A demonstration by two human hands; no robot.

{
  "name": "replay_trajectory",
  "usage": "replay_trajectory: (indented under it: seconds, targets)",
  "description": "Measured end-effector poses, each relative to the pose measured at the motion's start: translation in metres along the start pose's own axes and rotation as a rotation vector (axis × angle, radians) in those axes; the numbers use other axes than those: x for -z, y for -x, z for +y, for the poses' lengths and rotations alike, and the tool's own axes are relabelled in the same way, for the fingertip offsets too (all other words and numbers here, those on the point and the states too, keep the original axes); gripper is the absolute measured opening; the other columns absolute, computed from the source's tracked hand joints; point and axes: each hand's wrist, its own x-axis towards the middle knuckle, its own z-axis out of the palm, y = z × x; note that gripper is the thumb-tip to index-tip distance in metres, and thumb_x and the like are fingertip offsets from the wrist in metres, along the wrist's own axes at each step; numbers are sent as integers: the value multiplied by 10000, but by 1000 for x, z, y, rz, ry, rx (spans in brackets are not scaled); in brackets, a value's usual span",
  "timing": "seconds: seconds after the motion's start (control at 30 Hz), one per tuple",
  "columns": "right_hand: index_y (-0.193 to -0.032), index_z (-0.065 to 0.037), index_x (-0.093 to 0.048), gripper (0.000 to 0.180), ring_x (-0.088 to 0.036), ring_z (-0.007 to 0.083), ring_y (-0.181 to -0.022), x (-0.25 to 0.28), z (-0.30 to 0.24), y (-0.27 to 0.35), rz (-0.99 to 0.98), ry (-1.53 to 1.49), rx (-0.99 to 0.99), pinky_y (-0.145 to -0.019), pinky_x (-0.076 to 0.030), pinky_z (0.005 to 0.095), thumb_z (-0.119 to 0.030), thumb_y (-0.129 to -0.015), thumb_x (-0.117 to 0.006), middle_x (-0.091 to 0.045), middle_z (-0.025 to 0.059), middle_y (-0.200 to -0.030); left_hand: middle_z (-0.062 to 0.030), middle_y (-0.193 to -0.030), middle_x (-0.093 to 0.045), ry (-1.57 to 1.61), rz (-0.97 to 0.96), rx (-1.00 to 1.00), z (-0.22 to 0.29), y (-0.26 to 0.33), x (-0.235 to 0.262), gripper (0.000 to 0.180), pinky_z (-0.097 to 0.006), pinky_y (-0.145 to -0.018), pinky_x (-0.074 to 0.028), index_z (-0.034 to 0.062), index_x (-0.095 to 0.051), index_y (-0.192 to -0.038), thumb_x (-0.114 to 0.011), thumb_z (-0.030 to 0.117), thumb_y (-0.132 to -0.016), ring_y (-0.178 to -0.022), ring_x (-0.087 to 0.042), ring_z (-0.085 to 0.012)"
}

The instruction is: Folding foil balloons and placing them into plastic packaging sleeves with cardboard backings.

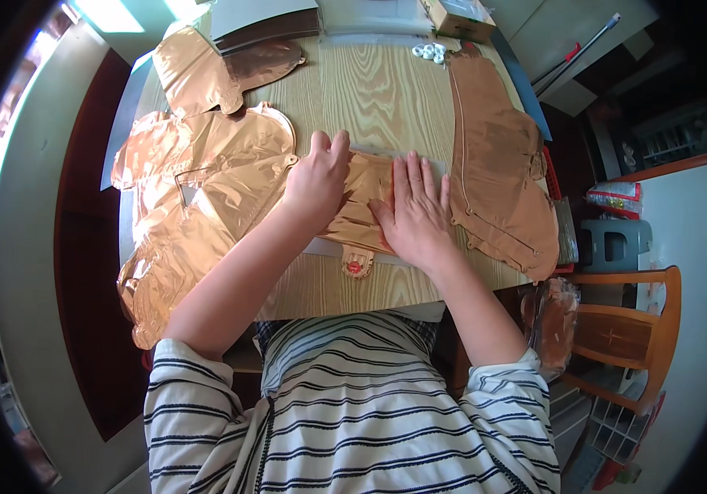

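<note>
Foil balloons (197, 198), flat and rose-gold, lie crumpled in a pile across the left part of the wooden table (386, 90), with another deflated piece (205, 70) above them near the far left corner. Just right of that pile, the left hand (318, 183) rests with its fingers curled under, knuckles pressing down on a folded foil balloon (362, 216) that lies in the middle of the table, near the front edge. Whether those fingers pinch any foil cannot be told. A small round valve tab (358, 265) sticks out of the folded balloon toward the person. Beside it, the right hand (416, 214) lies flat and spread, palm down on the same folded balloon, gripping nothing. Farther right, a long flat balloon (502, 165) stretches along the table's right side. White rings (431, 52) sit in a small cluster near the far edge, and a wooden chair (629, 329) stands beyond the right corner.
</note>
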Motion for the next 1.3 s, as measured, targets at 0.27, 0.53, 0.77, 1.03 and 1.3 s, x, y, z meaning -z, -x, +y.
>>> replay_trajectory:
  seconds: [0.27, 0.53, 0.77, 1.03, 1.3]
  targets:
    - [-1561, 35, -193, 797, -126, 390, -1525, 1, -3, 0, -23, 4, -11, -1216, -27, 577, -464, -1001, -461, -151, 255, -1633, -143, -1054, -552, -79, -9, 15, -11, 4, -4, 496, -463, -691, -564, 84, -523, -1182, -782, 217, -780, -850, -666, -374]
    - [-1568, 17, -187, 801, -116, 384, -1528, 4, 5, 0, -42, 13, 7, -1216, -23, 576, -492, -1006, -445, -152, 250, -1634, -155, -1270, -561, -2, 90, -514, -21, 10, 1, 404, -473, -1106, -378, 50, -597, -1199, -716, 234, -860, -1307, -488, -344]
    - [-1567, 11, -196, 788, -119, 382, -1527, 4, 5, 0, -34, 10, 13, -1215, -18, 578, -509, -1017, -415, -160, 246, -1633, -204, -1521, -420, -25, -70, -424, -31, 23, 9, 551, -487, -1163, -314, 54, -494, -1419, -608, 311, -945, -1408, -397, -379]
    - [-1559, 25, -214, 787, -100, 369, -1533, 16, -3, -7, -5, 107, 54, -1217, -14, 573, -516, -1020, -403, -141, 234, -1641, -208, -1548, -382, -69, -58, -411, -32, 27, 3, 559, -488, -1184, -274, 58, -464, -1443, -581, 313, -960, -1430, -366, -374]
    - [-1569, 3, -207, 805, -91, 327, -1542, -11, -11, -12, -51, 31, 217, -1224, -5, 559, -540, -1009, -407, -129, 180, -1659, -177, -1570, -363, -94, -78, -383, -34, 30, 3, 603, -517, -1204, -211, 68, -413, -1484, -578, 297, -951, -1464, -325, -356]
